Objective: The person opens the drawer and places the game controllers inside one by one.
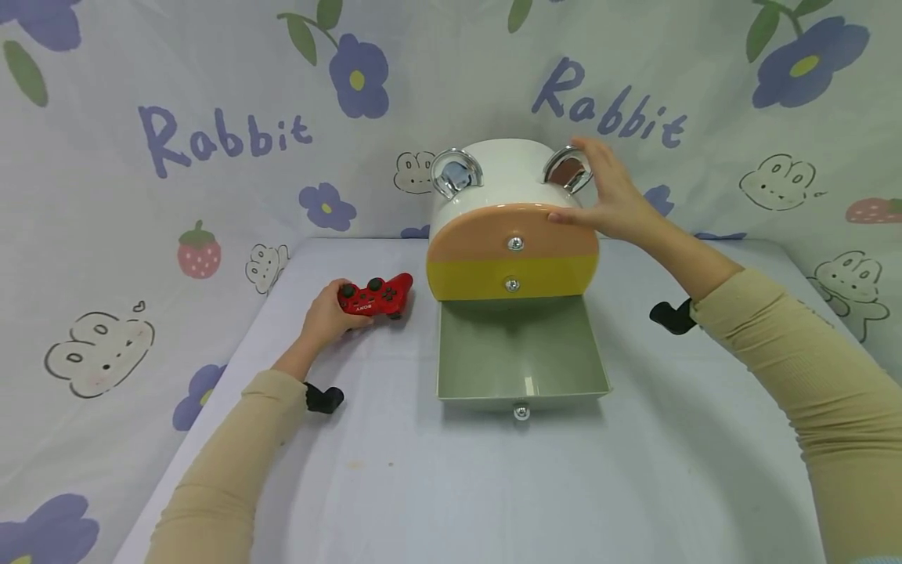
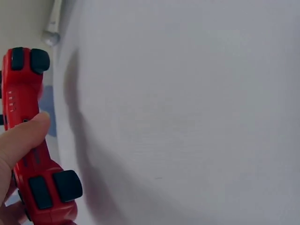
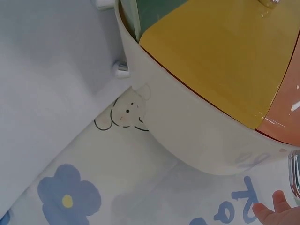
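Note:
My left hand (image 1: 326, 317) grips a red game controller (image 1: 376, 296) left of a small drawer cabinet. In the left wrist view the thumb lies across the controller (image 2: 28, 103) between its dark shoulder buttons. The white cabinet (image 1: 509, 157) has an orange drawer (image 1: 486, 229), a yellow drawer (image 1: 472, 276) and a grey-green bottom drawer (image 1: 521, 345) pulled out, its bare inside showing. At the cabinet's upper right, my right hand (image 1: 616, 200) rests with fingers spread, fingertips by the chrome ear (image 1: 568, 168) and thumb at the orange front's edge.
A second chrome ear (image 1: 456, 172) stands at the cabinet's top left. Behind hangs a printed rabbit-and-flower cloth (image 1: 437, 70). A white cloth covers the table (image 1: 395, 478). Dark wrist-worn pieces (image 1: 324, 399) stick out by each sleeve.

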`<state>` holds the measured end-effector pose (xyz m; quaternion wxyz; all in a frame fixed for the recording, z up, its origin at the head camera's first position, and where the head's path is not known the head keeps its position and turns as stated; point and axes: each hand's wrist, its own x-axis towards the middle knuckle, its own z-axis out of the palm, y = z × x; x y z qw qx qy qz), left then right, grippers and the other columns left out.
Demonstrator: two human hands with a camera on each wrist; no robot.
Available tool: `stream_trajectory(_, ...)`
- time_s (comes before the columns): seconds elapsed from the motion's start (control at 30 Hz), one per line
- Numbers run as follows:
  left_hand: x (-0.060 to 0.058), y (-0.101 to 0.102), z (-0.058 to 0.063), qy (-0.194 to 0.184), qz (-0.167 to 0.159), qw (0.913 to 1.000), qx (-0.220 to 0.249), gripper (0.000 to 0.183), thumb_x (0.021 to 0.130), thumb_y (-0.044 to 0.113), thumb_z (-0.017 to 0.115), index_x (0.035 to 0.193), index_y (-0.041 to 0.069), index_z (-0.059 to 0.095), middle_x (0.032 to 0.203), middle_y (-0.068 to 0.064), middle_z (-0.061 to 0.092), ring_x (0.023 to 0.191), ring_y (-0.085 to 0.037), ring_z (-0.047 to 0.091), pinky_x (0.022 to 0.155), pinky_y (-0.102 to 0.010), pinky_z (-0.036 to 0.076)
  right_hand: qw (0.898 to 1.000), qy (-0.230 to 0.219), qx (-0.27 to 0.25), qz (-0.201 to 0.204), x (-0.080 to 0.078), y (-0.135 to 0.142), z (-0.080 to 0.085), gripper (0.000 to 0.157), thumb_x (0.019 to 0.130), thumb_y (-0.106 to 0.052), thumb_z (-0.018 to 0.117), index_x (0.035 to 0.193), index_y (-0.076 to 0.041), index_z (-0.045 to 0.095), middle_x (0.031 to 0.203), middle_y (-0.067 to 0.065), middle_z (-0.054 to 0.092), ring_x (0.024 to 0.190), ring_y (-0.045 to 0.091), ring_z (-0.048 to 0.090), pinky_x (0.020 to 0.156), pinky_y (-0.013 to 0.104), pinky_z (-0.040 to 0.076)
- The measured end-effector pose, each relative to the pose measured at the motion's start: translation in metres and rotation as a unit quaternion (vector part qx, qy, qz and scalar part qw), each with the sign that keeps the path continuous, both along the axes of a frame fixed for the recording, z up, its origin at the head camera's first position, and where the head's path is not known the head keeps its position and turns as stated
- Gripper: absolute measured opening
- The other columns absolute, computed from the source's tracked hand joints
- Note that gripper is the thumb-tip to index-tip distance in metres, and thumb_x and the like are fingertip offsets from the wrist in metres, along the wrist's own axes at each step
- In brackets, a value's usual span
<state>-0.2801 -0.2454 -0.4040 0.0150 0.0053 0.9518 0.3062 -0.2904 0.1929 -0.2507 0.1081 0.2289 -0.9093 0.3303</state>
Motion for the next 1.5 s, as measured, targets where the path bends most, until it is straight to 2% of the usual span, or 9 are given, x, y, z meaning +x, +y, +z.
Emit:
stream_trajectory(0.3,0.006,0.007,0.025,0.005,-0.010,0.9994,-0.032,0.076,0.075,0.021,0.074,0.134,-0.001,0.033,0.130,-0.024,0.042,0.116,-0.038,0.040,0.095,-0.052,0.038,1.000,0.000,0.005,-0.001,0.000,0.001,-0.001,0.098,0.074,-0.037,0.074,0.146,-0.012,0.012,0.152,0.009,0.011,0.139,0.027,0.008,0.109,0.054,0.009)
stream_trajectory(0.6,0.021,0.012,0.046,0.013,-0.021,0.9985,-0.049,0.072,0.074,0.025,0.075,0.131,0.003,0.038,0.124,-0.022,0.047,0.110,-0.036,0.043,0.087,-0.051,0.042,1.000,-0.002,0.002,0.001,0.000,0.000,0.000,0.097,0.074,-0.036,0.074,0.146,-0.012,0.013,0.152,0.010,0.011,0.139,0.027,0.008,0.109,0.054,0.009)
stream_trajectory(0.97,0.048,0.020,0.068,0.017,-0.041,0.9966,-0.070,0.067,0.072,0.029,0.076,0.126,0.005,0.044,0.117,-0.019,0.053,0.103,-0.034,0.048,0.078,-0.047,0.046,1.000,-0.003,0.000,0.004,-0.001,-0.001,0.000,0.098,0.073,-0.036,0.074,0.146,-0.012,0.013,0.152,0.009,0.010,0.139,0.026,0.007,0.109,0.054,0.009)
stream_trajectory(1.2,0.066,0.026,0.081,0.025,-0.062,0.9928,-0.099,0.070,0.070,0.034,0.077,0.127,0.007,0.047,0.114,-0.018,0.057,0.098,-0.032,0.051,0.074,-0.044,0.046,1.000,0.012,-0.001,0.007,-0.003,0.000,-0.001,0.097,0.072,-0.032,0.076,0.145,-0.010,0.016,0.150,0.011,0.014,0.138,0.027,0.011,0.109,0.053,0.010)
stream_trajectory(1.5,0.085,0.036,0.096,0.037,-0.084,0.9877,-0.127,0.066,0.067,0.035,0.079,0.121,0.009,0.051,0.103,-0.015,0.062,0.090,-0.029,0.054,0.067,-0.038,0.047,1.000,0.002,-0.002,0.003,0.001,0.000,0.000,0.098,0.074,-0.037,0.074,0.146,-0.011,0.013,0.151,0.010,0.012,0.139,0.027,0.010,0.109,0.054,0.011)
